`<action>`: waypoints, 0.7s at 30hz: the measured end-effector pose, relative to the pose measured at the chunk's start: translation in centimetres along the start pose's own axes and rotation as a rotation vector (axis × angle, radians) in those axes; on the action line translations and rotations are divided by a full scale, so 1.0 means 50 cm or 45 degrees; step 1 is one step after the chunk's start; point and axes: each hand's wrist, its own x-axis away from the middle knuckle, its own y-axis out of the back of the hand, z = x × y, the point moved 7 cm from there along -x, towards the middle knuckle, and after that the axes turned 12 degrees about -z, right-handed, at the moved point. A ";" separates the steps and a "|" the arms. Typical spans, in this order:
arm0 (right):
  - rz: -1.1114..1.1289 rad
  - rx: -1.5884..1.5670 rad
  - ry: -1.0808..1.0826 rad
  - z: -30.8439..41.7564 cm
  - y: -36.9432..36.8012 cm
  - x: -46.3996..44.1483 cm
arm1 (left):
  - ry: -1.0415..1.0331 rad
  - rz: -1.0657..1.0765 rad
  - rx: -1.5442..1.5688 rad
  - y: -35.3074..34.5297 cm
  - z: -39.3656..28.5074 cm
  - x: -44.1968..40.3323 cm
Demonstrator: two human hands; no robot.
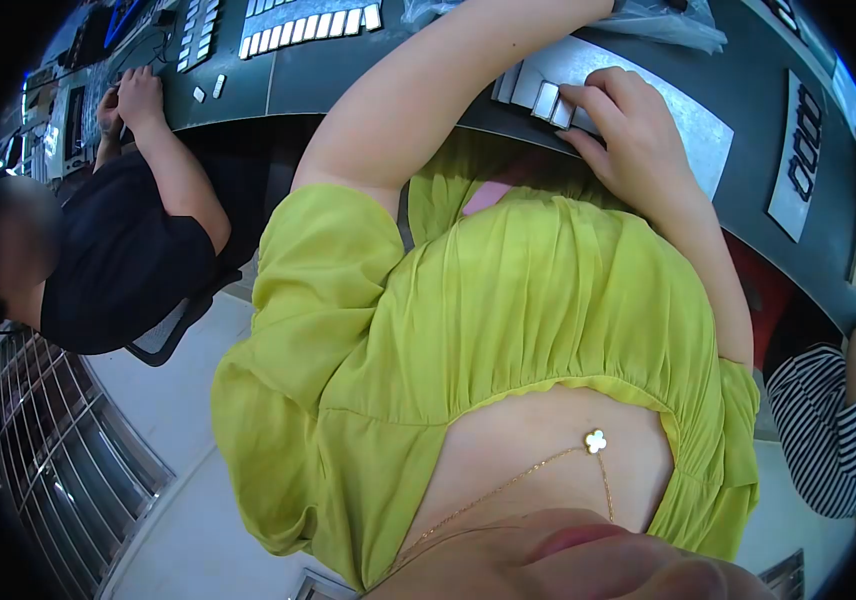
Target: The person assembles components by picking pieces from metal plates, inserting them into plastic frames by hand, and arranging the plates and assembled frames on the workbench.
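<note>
A right hand (633,130) is handling a white-faced piece (564,112) at the tabletop (760,100)
Right of upper centre, its grip is pinching the piece, nearly closed, by a metal plate (703,135); positioning is seemingly under way, the next move probably calling for steadiness; the left hand's grip is falling outside the frame, state unknown

Small blocks (545,101) lie at the left end of the plate (700,140), left of the board (787,214).

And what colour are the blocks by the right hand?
The blocks look whitish with dark edges, as the head view shows.
</note>
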 end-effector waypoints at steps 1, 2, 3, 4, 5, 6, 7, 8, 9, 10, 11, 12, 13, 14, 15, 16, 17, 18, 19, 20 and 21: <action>-0.056 0.001 0.008 0.002 -0.001 0.004 | -0.001 -0.013 0.028 0.013 -0.007 0.011; -0.113 0.004 0.015 0.003 0.001 0.007 | -0.005 -0.027 0.057 0.020 -0.013 0.016; -0.116 0.011 0.011 0.001 0.000 0.007 | -0.012 -0.028 0.062 0.015 -0.014 0.015; -0.158 0.005 0.051 0.003 0.001 0.007 | 0.075 -0.039 0.051 0.012 -0.008 0.014; -0.199 -0.001 0.089 0.007 0.003 0.009 | 0.163 -0.047 0.042 0.009 -0.003 0.015; -0.202 0.006 0.082 0.004 0.002 0.011 | 0.117 0.004 0.066 0.006 -0.004 0.017; -0.221 -0.081 0.020 -0.006 0.004 0.011 | 0.107 0.001 0.071 0.006 -0.004 0.017; -0.241 -0.168 -0.038 -0.014 0.007 0.011 | 0.123 -0.005 0.077 0.002 0.002 0.019; -0.247 -0.158 -0.033 -0.012 0.011 0.011 | 0.141 -0.015 0.080 0.000 0.010 0.021; -0.283 -0.232 -0.081 -0.014 0.018 0.011 | 0.064 -0.049 0.150 0.013 0.009 0.025; -0.320 -0.308 -0.128 -0.018 0.024 0.009 | 0.055 -0.059 0.145 0.018 0.010 0.021; -0.327 -0.304 -0.120 -0.019 0.028 0.009 | 0.079 -0.069 0.153 0.020 0.012 0.021; -0.303 -0.317 -0.124 -0.022 0.028 0.011 | 0.107 -0.075 0.161 0.031 0.008 0.021; -0.277 -0.332 -0.131 -0.024 0.027 0.013 | 0.158 -0.082 0.142 0.045 0.004 0.022; -0.280 -0.336 -0.132 -0.025 0.026 0.013 | 0.158 -0.078 0.139 0.050 0.001 0.019; -0.291 -0.330 -0.108 -0.025 0.027 0.014 | 0.187 0.035 0.060 0.042 0.002 0.019; -0.304 -0.322 -0.083 -0.024 0.028 0.015 | 0.214 0.148 -0.020 0.033 0.005 0.020; -0.311 -0.325 -0.085 -0.021 0.035 0.016 | 0.209 0.152 -0.024 0.031 0.008 0.019; -0.259 -0.538 -0.388 -0.042 0.034 0.022 | 0.184 0.202 0.035 0.026 0.009 0.018; -0.201 -0.745 -0.687 -0.062 0.025 0.032 | 0.158 0.245 0.092 0.023 0.007 0.016; -0.208 -0.741 -0.677 -0.065 0.024 0.033 | 0.151 0.237 0.087 0.024 0.006 0.015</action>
